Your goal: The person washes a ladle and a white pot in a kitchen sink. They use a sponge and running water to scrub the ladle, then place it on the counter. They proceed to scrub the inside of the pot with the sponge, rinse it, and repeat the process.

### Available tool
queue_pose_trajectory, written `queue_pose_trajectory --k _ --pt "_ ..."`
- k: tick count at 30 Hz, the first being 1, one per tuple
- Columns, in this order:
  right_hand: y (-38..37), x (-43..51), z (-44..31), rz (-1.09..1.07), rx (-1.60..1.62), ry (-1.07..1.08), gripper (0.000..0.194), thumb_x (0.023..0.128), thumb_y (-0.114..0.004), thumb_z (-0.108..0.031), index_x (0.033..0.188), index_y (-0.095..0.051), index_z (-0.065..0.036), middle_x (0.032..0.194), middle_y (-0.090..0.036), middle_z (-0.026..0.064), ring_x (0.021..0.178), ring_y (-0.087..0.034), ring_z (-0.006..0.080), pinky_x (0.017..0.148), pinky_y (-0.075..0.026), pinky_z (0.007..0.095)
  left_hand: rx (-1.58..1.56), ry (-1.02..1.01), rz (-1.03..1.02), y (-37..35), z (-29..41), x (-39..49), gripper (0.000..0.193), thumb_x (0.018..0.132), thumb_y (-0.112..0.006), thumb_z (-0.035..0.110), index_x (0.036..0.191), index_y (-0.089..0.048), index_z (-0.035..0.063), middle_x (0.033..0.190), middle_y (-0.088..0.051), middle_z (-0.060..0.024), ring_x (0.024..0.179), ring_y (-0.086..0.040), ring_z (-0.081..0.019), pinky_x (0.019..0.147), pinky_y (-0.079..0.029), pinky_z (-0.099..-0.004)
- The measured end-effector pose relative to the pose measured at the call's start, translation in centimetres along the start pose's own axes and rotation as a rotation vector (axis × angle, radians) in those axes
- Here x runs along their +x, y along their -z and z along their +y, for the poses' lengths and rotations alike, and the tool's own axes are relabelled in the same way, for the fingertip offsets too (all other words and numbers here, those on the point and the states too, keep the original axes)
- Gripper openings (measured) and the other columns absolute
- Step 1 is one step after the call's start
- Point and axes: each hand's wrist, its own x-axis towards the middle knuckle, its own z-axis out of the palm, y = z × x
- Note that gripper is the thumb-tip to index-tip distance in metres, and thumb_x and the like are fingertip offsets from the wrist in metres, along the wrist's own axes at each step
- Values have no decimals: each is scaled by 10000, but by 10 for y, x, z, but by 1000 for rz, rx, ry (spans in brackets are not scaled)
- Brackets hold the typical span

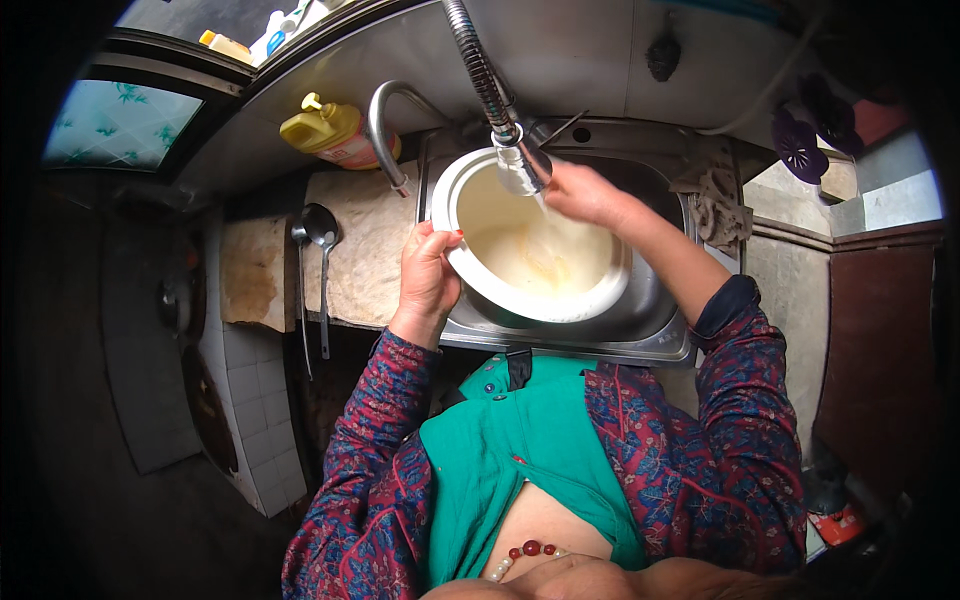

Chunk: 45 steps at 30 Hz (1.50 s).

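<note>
A white-rimmed pot (pixel 536 306) with a cream interior is tilted over the stainless steel sink (pixel 660 289). My left hand (pixel 431 274) grips its left rim, thumb over the edge. Above the pot hangs the metal spray head (pixel 523 166) of a spring-coil faucet (pixel 480 67), with water running from it into the pot. My right hand (pixel 585 196), slightly blurred, is at the right side of the spray head, over the pot's far edge. Its fingertips are partly hidden behind the head, so whether they grip it is unclear. Yellowish streaks show inside the pot.
A curved metal tap (pixel 382 131) stands left of the sink, beside a yellow pump bottle (pixel 330 135). Two metal ladles (pixel 321 225) hang over the left counter (pixel 367 247). A crumpled rag (pixel 716 210) drapes over the sink's right edge.
</note>
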Motion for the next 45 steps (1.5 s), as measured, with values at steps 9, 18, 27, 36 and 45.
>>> queue_pose_trajectory --k 9,18,27,36,45 --pt "-35 19 -6 -117 1476 -370 166 894 -498 -68 1014 -563 27 899 -582 145 622 -541 140 635 -497 327 -7 19 7 -11 -2 -4 239 784 -547 -34 1022 -565 -30 966 -651 -112 859 -631 -185 835 -512 -302" --pt "-50 38 -31 -285 1280 -309 374 964 -532 -407 1030 -546 -39 633 -477 -38 441 -358 41 426 -296 185 -31 7 23 -13 -4 -5 235 770 -536 -56 999 -570 -18 946 -649 -99 852 -618 -166 829 -496 -279" --pt "-53 18 -38 334 118 183 457 877 -529 -76 1324 -473 -153 948 -637 112 832 -636 296 727 -511 368 -23 14 24 -15 -3 -8 228 770 -539 -55 995 -559 -20 949 -647 -101 855 -616 -168 826 -498 -283" --pt "-60 -24 -57 307 4 659 594 778 -530 64 1349 -405 -38 1328 -455 222 1155 -500 419 982 -414 426 -27 10 29 -14 -15 -7 238 761 -544 -73 991 -530 -13 937 -634 -94 827 -611 -163 801 -503 -282" --pt "-73 0 -8 348 -436 351 620 738 -526 15 1349 -417 39 1363 -434 267 1327 -372 394 1139 -259 456 21 -11 -5 -23 -5 -21 208 763 -526 -63 964 -547 -18 909 -640 -91 814 -610 -149 783 -500 -272"
